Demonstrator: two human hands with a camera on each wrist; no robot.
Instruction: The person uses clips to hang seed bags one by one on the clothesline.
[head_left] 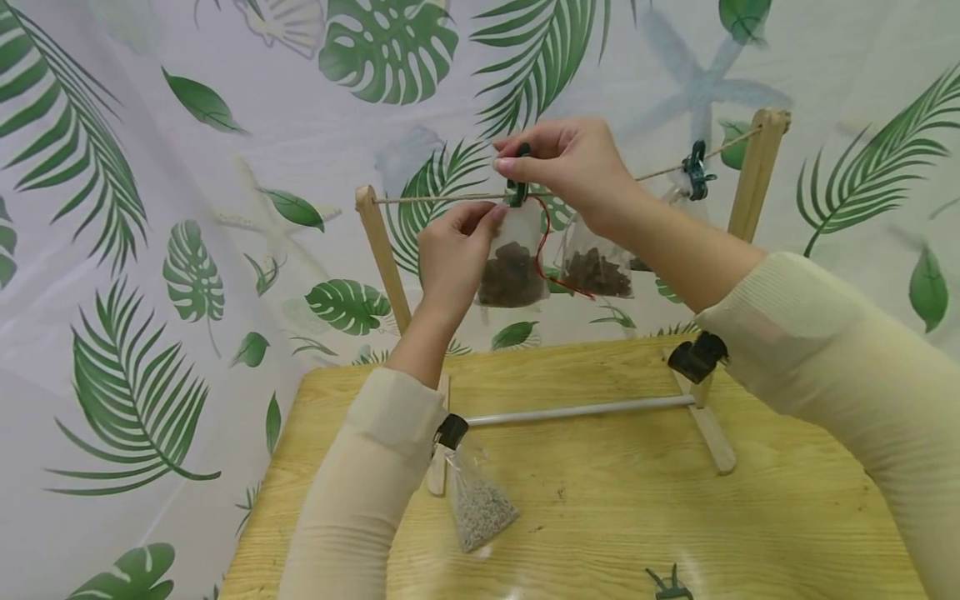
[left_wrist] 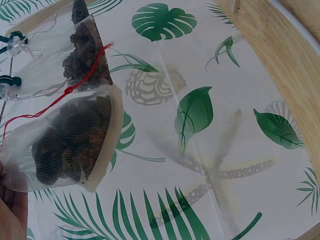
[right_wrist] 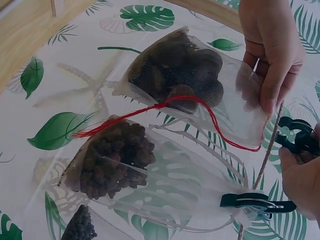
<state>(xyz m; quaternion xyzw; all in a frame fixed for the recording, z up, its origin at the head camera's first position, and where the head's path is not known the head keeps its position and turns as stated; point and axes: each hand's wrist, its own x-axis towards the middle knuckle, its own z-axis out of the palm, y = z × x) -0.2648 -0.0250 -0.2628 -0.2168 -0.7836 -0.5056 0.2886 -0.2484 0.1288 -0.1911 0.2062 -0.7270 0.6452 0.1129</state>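
Note:
My left hand (head_left: 453,254) pinches the top edge of a pale mesh drawstring bag (head_left: 513,283) with dark, flat, rounded pieces inside. A red cord (right_wrist: 215,122) trails from this bag. Between thumb and fingers, my right hand (head_left: 581,171) holds a dark green spring clip (right_wrist: 296,134), right beside the rope (head_left: 442,198) and the bag's top. Close by, a second mesh bag (right_wrist: 117,157) of small brown chunks hangs from the rope by another green clip (right_wrist: 245,201). Part of a further bag with small dark grains (right_wrist: 79,225) shows past it.
Wooden posts (head_left: 384,258) hold the rope above the wooden table (head_left: 600,492), with a white rod (head_left: 585,412) low between their feet. A clear bag of pale grains (head_left: 483,510) lies near the left foot. Another green clip (head_left: 672,588) lies at the front edge of view. Behind hangs a leaf-print cloth (head_left: 285,100).

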